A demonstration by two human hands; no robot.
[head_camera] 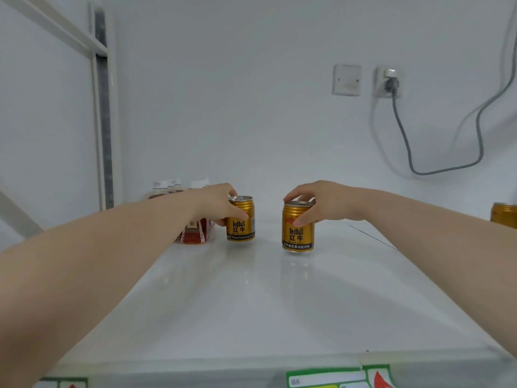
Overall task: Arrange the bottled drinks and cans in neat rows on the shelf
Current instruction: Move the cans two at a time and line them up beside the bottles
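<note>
Two gold Red Bull cans stand upright on the white shelf [251, 303]. My left hand [221, 203] grips the left can [241, 219] from its left side, fingers curled round its upper part. The right can [297, 228] is held near its top by my right hand [321, 203], thumb in front and fingers behind. Several bottled drinks [195, 231] with white caps and red labels stand just left of the left can, partly hidden behind my left forearm. A third gold can [503, 215] shows at the right edge.
The white back wall carries a switch plate [346, 79] and a socket [389, 82] with a grey cable hanging down. A white frame post [102, 130] rises at the left. Price labels [327, 379] line the shelf's front edge.
</note>
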